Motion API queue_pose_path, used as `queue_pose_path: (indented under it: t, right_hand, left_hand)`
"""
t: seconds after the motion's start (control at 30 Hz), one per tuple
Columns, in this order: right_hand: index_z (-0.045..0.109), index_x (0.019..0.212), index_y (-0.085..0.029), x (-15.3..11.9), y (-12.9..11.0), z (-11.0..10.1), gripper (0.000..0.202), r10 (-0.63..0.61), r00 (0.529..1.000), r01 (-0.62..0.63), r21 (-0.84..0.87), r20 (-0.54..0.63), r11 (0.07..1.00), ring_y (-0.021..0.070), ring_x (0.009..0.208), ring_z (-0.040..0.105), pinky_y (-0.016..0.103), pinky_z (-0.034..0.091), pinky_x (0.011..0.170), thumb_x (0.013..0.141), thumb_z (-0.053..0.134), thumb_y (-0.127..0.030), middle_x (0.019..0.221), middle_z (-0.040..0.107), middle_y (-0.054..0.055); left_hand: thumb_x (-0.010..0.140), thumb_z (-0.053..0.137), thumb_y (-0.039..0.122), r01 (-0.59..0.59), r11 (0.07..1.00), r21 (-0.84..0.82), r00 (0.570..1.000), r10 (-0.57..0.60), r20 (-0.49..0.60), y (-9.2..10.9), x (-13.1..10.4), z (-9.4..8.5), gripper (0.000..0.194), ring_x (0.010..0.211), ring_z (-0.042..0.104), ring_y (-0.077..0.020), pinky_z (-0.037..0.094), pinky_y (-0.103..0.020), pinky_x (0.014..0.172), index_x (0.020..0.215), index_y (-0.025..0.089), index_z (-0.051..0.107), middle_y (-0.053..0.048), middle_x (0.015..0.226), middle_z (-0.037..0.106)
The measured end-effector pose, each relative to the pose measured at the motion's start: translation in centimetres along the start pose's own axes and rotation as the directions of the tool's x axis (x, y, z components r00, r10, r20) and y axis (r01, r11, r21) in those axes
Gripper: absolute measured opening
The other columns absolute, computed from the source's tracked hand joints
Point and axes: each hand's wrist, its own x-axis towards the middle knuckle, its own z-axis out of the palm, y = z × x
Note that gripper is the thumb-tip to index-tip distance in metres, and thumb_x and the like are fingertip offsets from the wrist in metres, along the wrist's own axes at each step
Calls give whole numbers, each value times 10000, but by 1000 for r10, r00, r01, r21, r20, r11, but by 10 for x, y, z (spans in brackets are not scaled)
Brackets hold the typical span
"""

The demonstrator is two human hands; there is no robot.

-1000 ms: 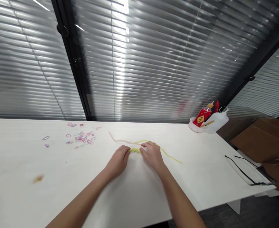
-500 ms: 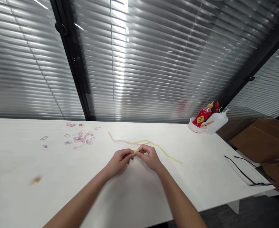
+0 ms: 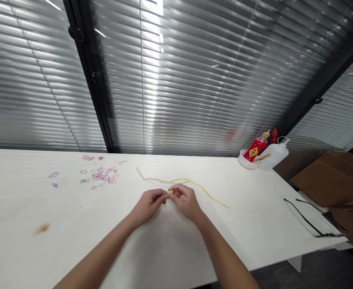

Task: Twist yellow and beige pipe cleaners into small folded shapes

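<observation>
My left hand [image 3: 149, 205] and my right hand [image 3: 187, 202] meet low over the white table [image 3: 254, 224], fingertips pinched together. Between them is a small piece of yellow pipe cleaner [image 3: 169, 192]; a bit of yellow also shows under the right hand's fingers. Most of this piece is hidden by my fingers. Just beyond the hands lies a long, slightly wavy yellow pipe cleaner [image 3: 207, 192], stretching off to the right. A pale pink pipe cleaner [image 3: 152, 179] lies to its left, and the two meet or cross behind my right hand.
Several coloured rubber bands [image 3: 102, 176] are scattered at the left. A red-labelled bottle [image 3: 255, 148] in a clear tub [image 3: 246, 162] and a white squeeze bottle [image 3: 272, 155] stand at the back right. Black glasses [image 3: 323, 234] rest near the right edge, beside cardboard boxes [image 3: 329, 176].
My right hand's fingers have shifted slightly left and turned around the yellow piece, covering more of it. My left hand has barely moved. The pipe cleaners on the table stay put.
</observation>
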Motion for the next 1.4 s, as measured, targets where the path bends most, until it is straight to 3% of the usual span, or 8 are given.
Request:
queue_pose_path:
  t: [0.17,0.43,0.5,0.73,0.97,1.17,1.27,1.4]
  right_hand:
    - [596,723,-145,5,-5,-11,129,74,973,-180,516,219,837,117,613,515,251,391,596,719,673,-248,655,571,25]
    - [526,666,-149,2,-7,7,229,147,957,-288,785,248,549,50,440,371,196,256,456,690,709,-284,524,488,-31]
    - [519,665,-148,2,-6,9,245,175,965,-261,780,195,568,51,430,372,197,256,450,682,713,-296,514,486,-33]
    - [513,668,-144,5,-2,-1,258,236,971,-172,552,-47,816,66,425,396,215,308,461,709,683,-334,495,502,-24]
    - [499,651,-154,-1,-5,6,231,3,956,66,226,-293,972,102,543,507,258,415,584,770,619,-313,602,507,-6]
    - [495,705,-156,5,-1,0,248,198,979,-186,656,57,732,84,447,471,218,319,469,718,682,-320,523,483,-38]
    - [581,778,-147,6,-1,-5,203,175,963,-271,703,206,658,89,500,506,222,347,514,727,676,-320,576,540,-9]
    - [651,861,-149,4,-1,-8,235,157,960,-275,692,230,668,100,544,523,236,371,560,721,680,-335,586,540,0]
  left_hand:
    - [841,513,359,142,876,-461,968,-27,248,8,-2,-2,259,567,340,-79,256,-221,556,810,121,609,-1,622,426]
    - [846,533,276,249,565,-787,949,20,315,14,-6,13,219,516,297,-47,256,-213,574,702,112,530,15,583,401]
    - [857,516,302,236,581,-779,955,10,297,15,-6,13,255,533,311,-58,263,-213,575,683,115,509,13,574,396]
    - [856,482,409,132,877,-462,980,-46,192,20,-4,5,326,588,420,-89,326,-230,606,716,122,547,-11,655,493]
    - [870,425,446,84,941,-327,989,-39,140,20,-6,14,359,549,511,-114,390,-257,599,746,125,529,-21,648,547]
    - [881,432,429,199,773,-602,958,-25,284,23,-10,16,315,512,440,-79,360,-225,546,811,130,506,5,601,496]
    - [876,461,399,264,652,-711,942,-16,335,21,-11,15,283,506,423,-67,344,-216,524,814,127,510,11,617,461]
    - [879,470,360,322,549,-772,923,-1,384,19,-10,14,254,470,416,-55,314,-211,503,800,122,510,19,600,433]
